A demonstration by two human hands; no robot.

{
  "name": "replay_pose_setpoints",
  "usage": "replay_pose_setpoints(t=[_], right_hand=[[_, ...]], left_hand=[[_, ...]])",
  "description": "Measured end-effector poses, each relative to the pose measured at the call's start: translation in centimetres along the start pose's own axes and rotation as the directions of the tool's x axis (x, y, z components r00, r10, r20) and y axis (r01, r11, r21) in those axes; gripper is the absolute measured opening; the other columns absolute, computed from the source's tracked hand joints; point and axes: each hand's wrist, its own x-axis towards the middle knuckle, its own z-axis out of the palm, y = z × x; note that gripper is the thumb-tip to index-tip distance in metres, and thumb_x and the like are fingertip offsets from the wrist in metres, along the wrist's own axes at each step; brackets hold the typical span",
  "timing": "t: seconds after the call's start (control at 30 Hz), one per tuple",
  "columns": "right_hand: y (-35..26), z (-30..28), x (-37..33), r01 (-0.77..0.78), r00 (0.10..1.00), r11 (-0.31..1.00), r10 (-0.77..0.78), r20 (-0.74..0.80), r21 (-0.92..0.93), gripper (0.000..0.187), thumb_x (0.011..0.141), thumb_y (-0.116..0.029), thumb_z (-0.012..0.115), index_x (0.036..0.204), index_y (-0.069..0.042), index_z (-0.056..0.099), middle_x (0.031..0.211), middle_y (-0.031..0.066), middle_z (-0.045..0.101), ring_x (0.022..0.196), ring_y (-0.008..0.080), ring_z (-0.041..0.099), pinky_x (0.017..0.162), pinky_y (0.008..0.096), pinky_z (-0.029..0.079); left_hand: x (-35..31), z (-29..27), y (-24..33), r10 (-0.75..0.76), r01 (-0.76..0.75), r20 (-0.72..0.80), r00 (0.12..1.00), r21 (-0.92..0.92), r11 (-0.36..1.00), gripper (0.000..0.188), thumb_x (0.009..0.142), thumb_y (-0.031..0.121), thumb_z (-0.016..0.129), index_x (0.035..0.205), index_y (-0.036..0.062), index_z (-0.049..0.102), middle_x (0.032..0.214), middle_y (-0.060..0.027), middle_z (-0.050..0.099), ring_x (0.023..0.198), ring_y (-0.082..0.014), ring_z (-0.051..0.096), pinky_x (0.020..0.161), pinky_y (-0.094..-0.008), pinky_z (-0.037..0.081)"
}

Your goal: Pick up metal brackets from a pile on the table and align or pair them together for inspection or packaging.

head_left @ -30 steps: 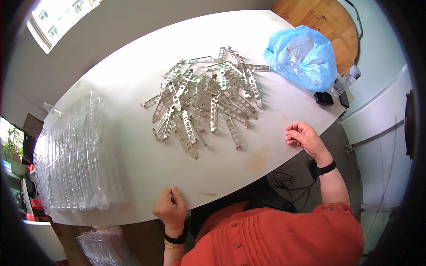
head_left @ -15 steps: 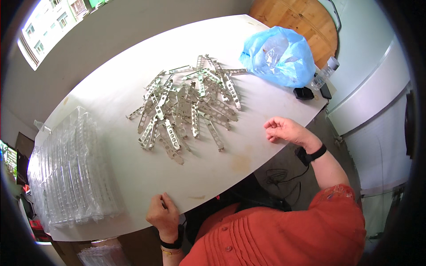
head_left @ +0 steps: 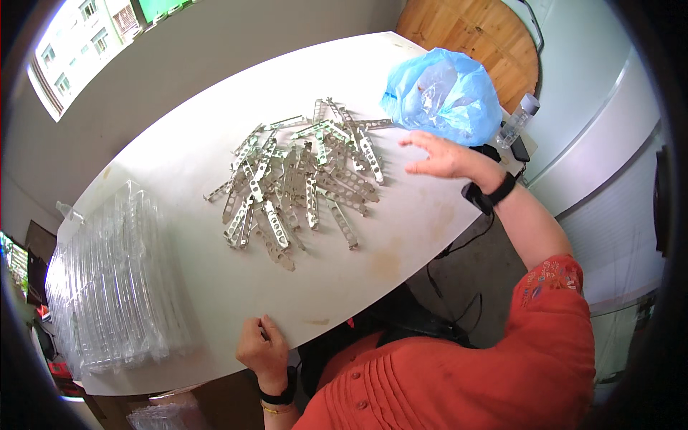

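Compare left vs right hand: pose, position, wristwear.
Pose: the left hand is curled into a loose fist; the right hand is open, fingers apart.
Position: the left hand is at the table's near edge; the right hand is farther out, near the blue bag.
Wristwear: the left wrist adds a gold-coloured bracelet; the right shows none.
Shared: a black wristband on each; neither touches the metal strips.

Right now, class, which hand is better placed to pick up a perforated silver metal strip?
Probably the right hand: it is open beside the perforated silver metal strips. The left hand is curled at the near edge of the white table, farther away.
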Motion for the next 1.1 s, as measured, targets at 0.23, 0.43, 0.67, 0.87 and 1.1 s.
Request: replay_pose_setpoints(t=[0.23,0.43,0.67,0.87,1.1], right_hand=[[9.4,-4.0,5.5,-0.27,0.893,0.963,0.252,-0.372,0.005,0.062,0.083,-0.027,0.072,0.135,0.002,0.056,0.134,0.0268,0.059,0.126,0.038,0.057,0.107,0.0409,0.045],[16.5,-7.8,4.1,-0.606,0.556,0.755,0.628,-0.544,0.251,0.066,0.08,-0.02,0.07,0.139,0.002,0.052,0.139,0.0269,0.056,0.132,0.0369,0.052,0.109,0.0397,0.043],[20.2,-6.5,3.7,-0.687,0.51,0.68,0.702,-0.496,0.257,0.107,0.058,-0.023,0.09,0.148,0.003,0.04,0.152,0.024,0.044,0.142,0.0374,0.041,0.117,0.0389,0.036],[19.8,-6.0,6.6,-0.627,0.548,0.766,0.566,-0.616,0.146,0.056,0.079,-0.006,0.059,0.135,-0.006,0.057,0.127,0.0251,0.064,0.123,0.0414,0.058,0.104,0.0447,0.046],[18.8,-5.0,8.8,-0.493,0.783,0.867,0.404,-0.474,-0.076,0.053,0.077,-0.01,0.058,0.129,-0.006,0.062,0.125,0.0281,0.064,0.12,0.0427,0.061,0.106,0.0449,0.046]], left_hand=[[0.1,0.1,0.0,0.014,-0.014,0.006,1.0,0.029,0.999,0.017,0.09,0.009,0.066,0.077,0.0049,0.057,0.063,-0.0114,0.053,0.051,-0.0321,0.053,0.048,-0.0407,0.039],[0.0,0.3,0.3,-0.023,0.023,0.009,1.0,0.017,1.0,0.017,0.09,0.008,0.065,0.076,0.0042,0.056,0.062,-0.0116,0.052,0.051,-0.0327,0.053,0.049,-0.0412,0.039],[0.1,-0.3,0.5,-0.096,0.096,0.066,0.993,0.006,0.995,0.016,0.091,0.007,0.063,0.078,0.0027,0.056,0.064,-0.012,0.055,0.052,-0.0302,0.054,0.049,-0.0395,0.04],[0.6,-0.3,1.3,0.016,-0.015,-0.015,1.0,0.074,0.997,0.024,0.092,0.016,0.067,0.073,0.0058,0.059,0.061,-0.0113,0.057,0.049,-0.0312,0.054,0.047,-0.0401,0.042],[0.5,0.2,1.7,-0.014,0.018,-0.028,1.0,0.124,0.992,0.025,0.093,0.016,0.066,0.072,0.0068,0.058,0.061,-0.012,0.057,0.05,-0.0325,0.054,0.047,-0.0407,0.042]])
